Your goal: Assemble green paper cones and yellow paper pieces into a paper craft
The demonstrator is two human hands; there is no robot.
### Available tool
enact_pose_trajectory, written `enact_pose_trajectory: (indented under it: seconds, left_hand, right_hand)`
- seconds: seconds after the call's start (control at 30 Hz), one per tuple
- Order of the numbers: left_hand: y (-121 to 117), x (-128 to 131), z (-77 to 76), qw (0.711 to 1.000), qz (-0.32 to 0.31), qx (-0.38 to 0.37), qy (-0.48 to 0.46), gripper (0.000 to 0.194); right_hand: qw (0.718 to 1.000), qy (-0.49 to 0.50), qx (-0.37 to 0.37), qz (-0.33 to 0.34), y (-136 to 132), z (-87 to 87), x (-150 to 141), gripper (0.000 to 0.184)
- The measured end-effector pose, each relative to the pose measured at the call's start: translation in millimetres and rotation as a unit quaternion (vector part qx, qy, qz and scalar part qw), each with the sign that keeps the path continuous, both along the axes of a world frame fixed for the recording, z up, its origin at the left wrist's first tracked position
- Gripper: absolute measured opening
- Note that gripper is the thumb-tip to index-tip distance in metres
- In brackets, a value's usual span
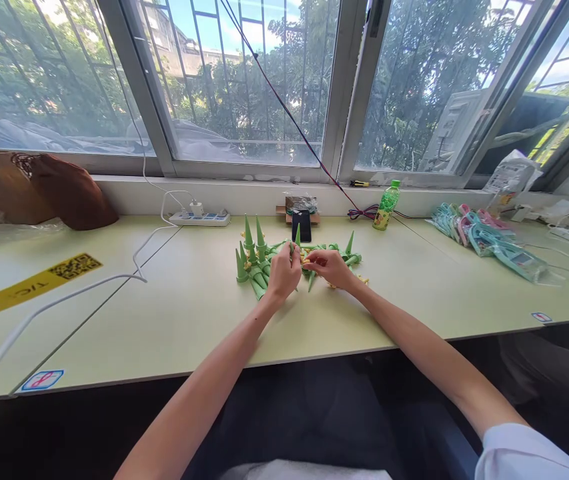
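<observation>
Table [174,320], pale yellow: left hand [284,273] near its middle, fingertips closed on a partly hidden green piece [291,247]; right hand [333,268] just beside, thumb and fingers pinched together on a small yellow piece [306,261]. Green cones [249,235], some upright, lie close about the two, most at left. Farther back, a black phone [301,227] stands before a cardboard box [281,211], with a green bottle [387,205] to the right.

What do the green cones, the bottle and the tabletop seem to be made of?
Green cones: perhaps paper or plastic, fairly matte; smooth, even sides leave it open. Bottle: probably glossy plastic, judging by its printed wrap. Tabletop: likely satin laminate; flat, with straight seams.
</observation>
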State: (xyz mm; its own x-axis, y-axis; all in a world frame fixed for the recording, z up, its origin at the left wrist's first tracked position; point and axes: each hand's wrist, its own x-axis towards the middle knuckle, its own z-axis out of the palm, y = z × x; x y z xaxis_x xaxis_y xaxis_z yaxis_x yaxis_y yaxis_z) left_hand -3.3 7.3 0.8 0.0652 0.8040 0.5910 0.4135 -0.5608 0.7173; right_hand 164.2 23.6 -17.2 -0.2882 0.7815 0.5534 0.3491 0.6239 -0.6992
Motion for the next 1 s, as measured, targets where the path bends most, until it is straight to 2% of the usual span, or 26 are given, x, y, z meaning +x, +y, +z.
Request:
enact_pose_trajectory:
  seconds: [0.3, 0.6, 0.8, 1.0]
  left_hand:
    - [-0.2, 0.4, -0.2, 1.0, -0.003, -0.004, 0.0, 0.017]
    - [-1.8, 0.8, 1.6, 1.0, -0.001, -0.003, 0.007, 0.017]
    - [-1.1, 1.0, 0.9, 1.0, 0.003, 0.006, 0.009, 0.016]
    - [-2.7, 0.8, 1.7, 1.0, 0.003, -0.001, 0.013, 0.016]
  right_hand:
    - [0.999, -0.037, 0.001, -0.006, -4.2, 4.9, 0.6, 0.048]
    - [0.996, -0.081, 0.019, -0.024, -8.8, 10.2, 0.4, 0.061]
    - [0.999, -0.038, 0.011, -0.009, -8.6, 8.9, 0.3, 0.046]
    - [1.0, -0.02, -0.001, 0.012, -5.2, 5.2, -0.5, 0.043]
